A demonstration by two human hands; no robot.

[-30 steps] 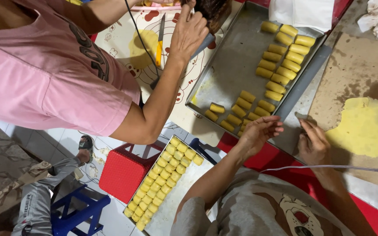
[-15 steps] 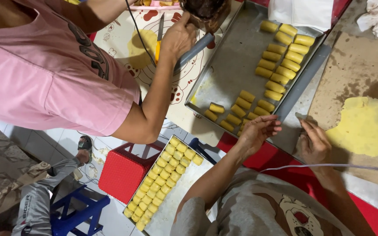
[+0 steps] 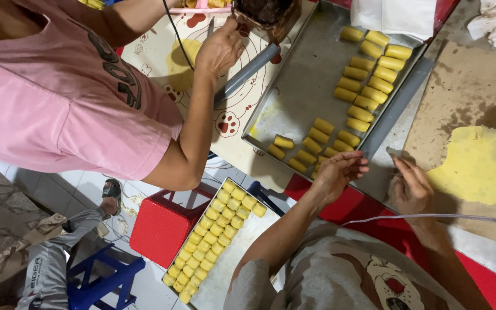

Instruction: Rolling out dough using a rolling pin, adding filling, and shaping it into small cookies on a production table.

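L hand [image 3: 340, 172] open by baking tray [image 3: 299, 86]; R hand [image 3: 411, 186] pinching dough bit.

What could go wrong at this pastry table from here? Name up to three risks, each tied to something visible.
1. The left hand reaches over the baking tray's near corner; a slip might crush the yellow rolls there.
2. The full lower tray lies by the red stool, near a person's legs; a kick could spill it.
3. The white cord passes by the right hand and might snag.
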